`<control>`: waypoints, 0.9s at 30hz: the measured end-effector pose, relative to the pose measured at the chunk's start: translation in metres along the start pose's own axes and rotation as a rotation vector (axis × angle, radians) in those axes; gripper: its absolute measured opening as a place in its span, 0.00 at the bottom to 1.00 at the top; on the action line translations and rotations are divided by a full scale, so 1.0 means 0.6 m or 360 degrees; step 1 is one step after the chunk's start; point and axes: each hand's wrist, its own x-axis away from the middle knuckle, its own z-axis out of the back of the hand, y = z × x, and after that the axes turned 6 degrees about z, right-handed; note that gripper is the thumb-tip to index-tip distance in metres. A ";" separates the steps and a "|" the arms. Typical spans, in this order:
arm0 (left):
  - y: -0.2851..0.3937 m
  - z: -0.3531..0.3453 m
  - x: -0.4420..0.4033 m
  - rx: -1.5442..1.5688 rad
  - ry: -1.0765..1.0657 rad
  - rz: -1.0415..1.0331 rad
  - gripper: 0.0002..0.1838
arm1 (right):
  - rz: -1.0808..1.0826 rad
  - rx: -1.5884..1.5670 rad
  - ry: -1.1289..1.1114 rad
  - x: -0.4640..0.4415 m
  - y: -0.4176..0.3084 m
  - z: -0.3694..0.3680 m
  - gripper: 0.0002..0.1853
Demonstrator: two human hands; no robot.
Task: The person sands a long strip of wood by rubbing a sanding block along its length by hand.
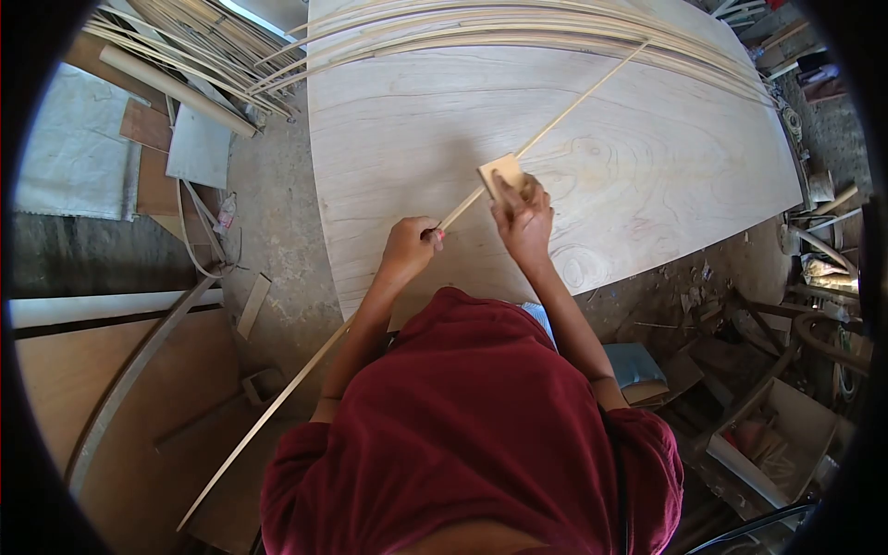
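A long thin wooden strip point(583, 99) runs diagonally from the lower left, past my left arm, to the far side of a plywood sheet point(416, 111). My left hand point(410, 248) is closed around the strip near the sheet's front edge; a small pink-red spot shows at its fingers, too small to name. Ahead of it, my right hand point(525, 222) grips a small flat wooden block point(500, 173) with fingers on top. That block lies over the strip, and its underside is hidden.
Several long thin strips point(518, 32) lie across the sheet's far edge. More strips and a cardboard tube point(176, 90) are at the upper left. Wooden boards point(129, 398) lean at the lower left. An open box point(775, 435) and scraps stand at the lower right.
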 end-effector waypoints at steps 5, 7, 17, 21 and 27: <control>-0.005 -0.005 -0.009 0.0020 -0.0014 0.0004 0.05 | -0.0079 0.0053 -0.0045 0.008 -0.012 0.006 0.26; -0.006 -0.004 -0.011 0.0034 0.0011 0.0062 0.06 | 0.0019 -0.0062 -0.0070 0.024 -0.040 0.007 0.26; -0.016 -0.009 -0.006 0.0048 0.0071 -0.0052 0.08 | -0.0014 0.0061 -0.0085 -0.004 -0.024 0.006 0.27; -0.011 -0.009 -0.008 0.0073 0.0055 -0.0028 0.08 | 0.0021 0.0180 -0.0081 0.011 -0.051 0.012 0.27; -0.008 -0.008 -0.005 0.0068 0.0082 -0.0139 0.06 | 0.0221 -0.0043 -0.0133 0.020 -0.066 0.022 0.26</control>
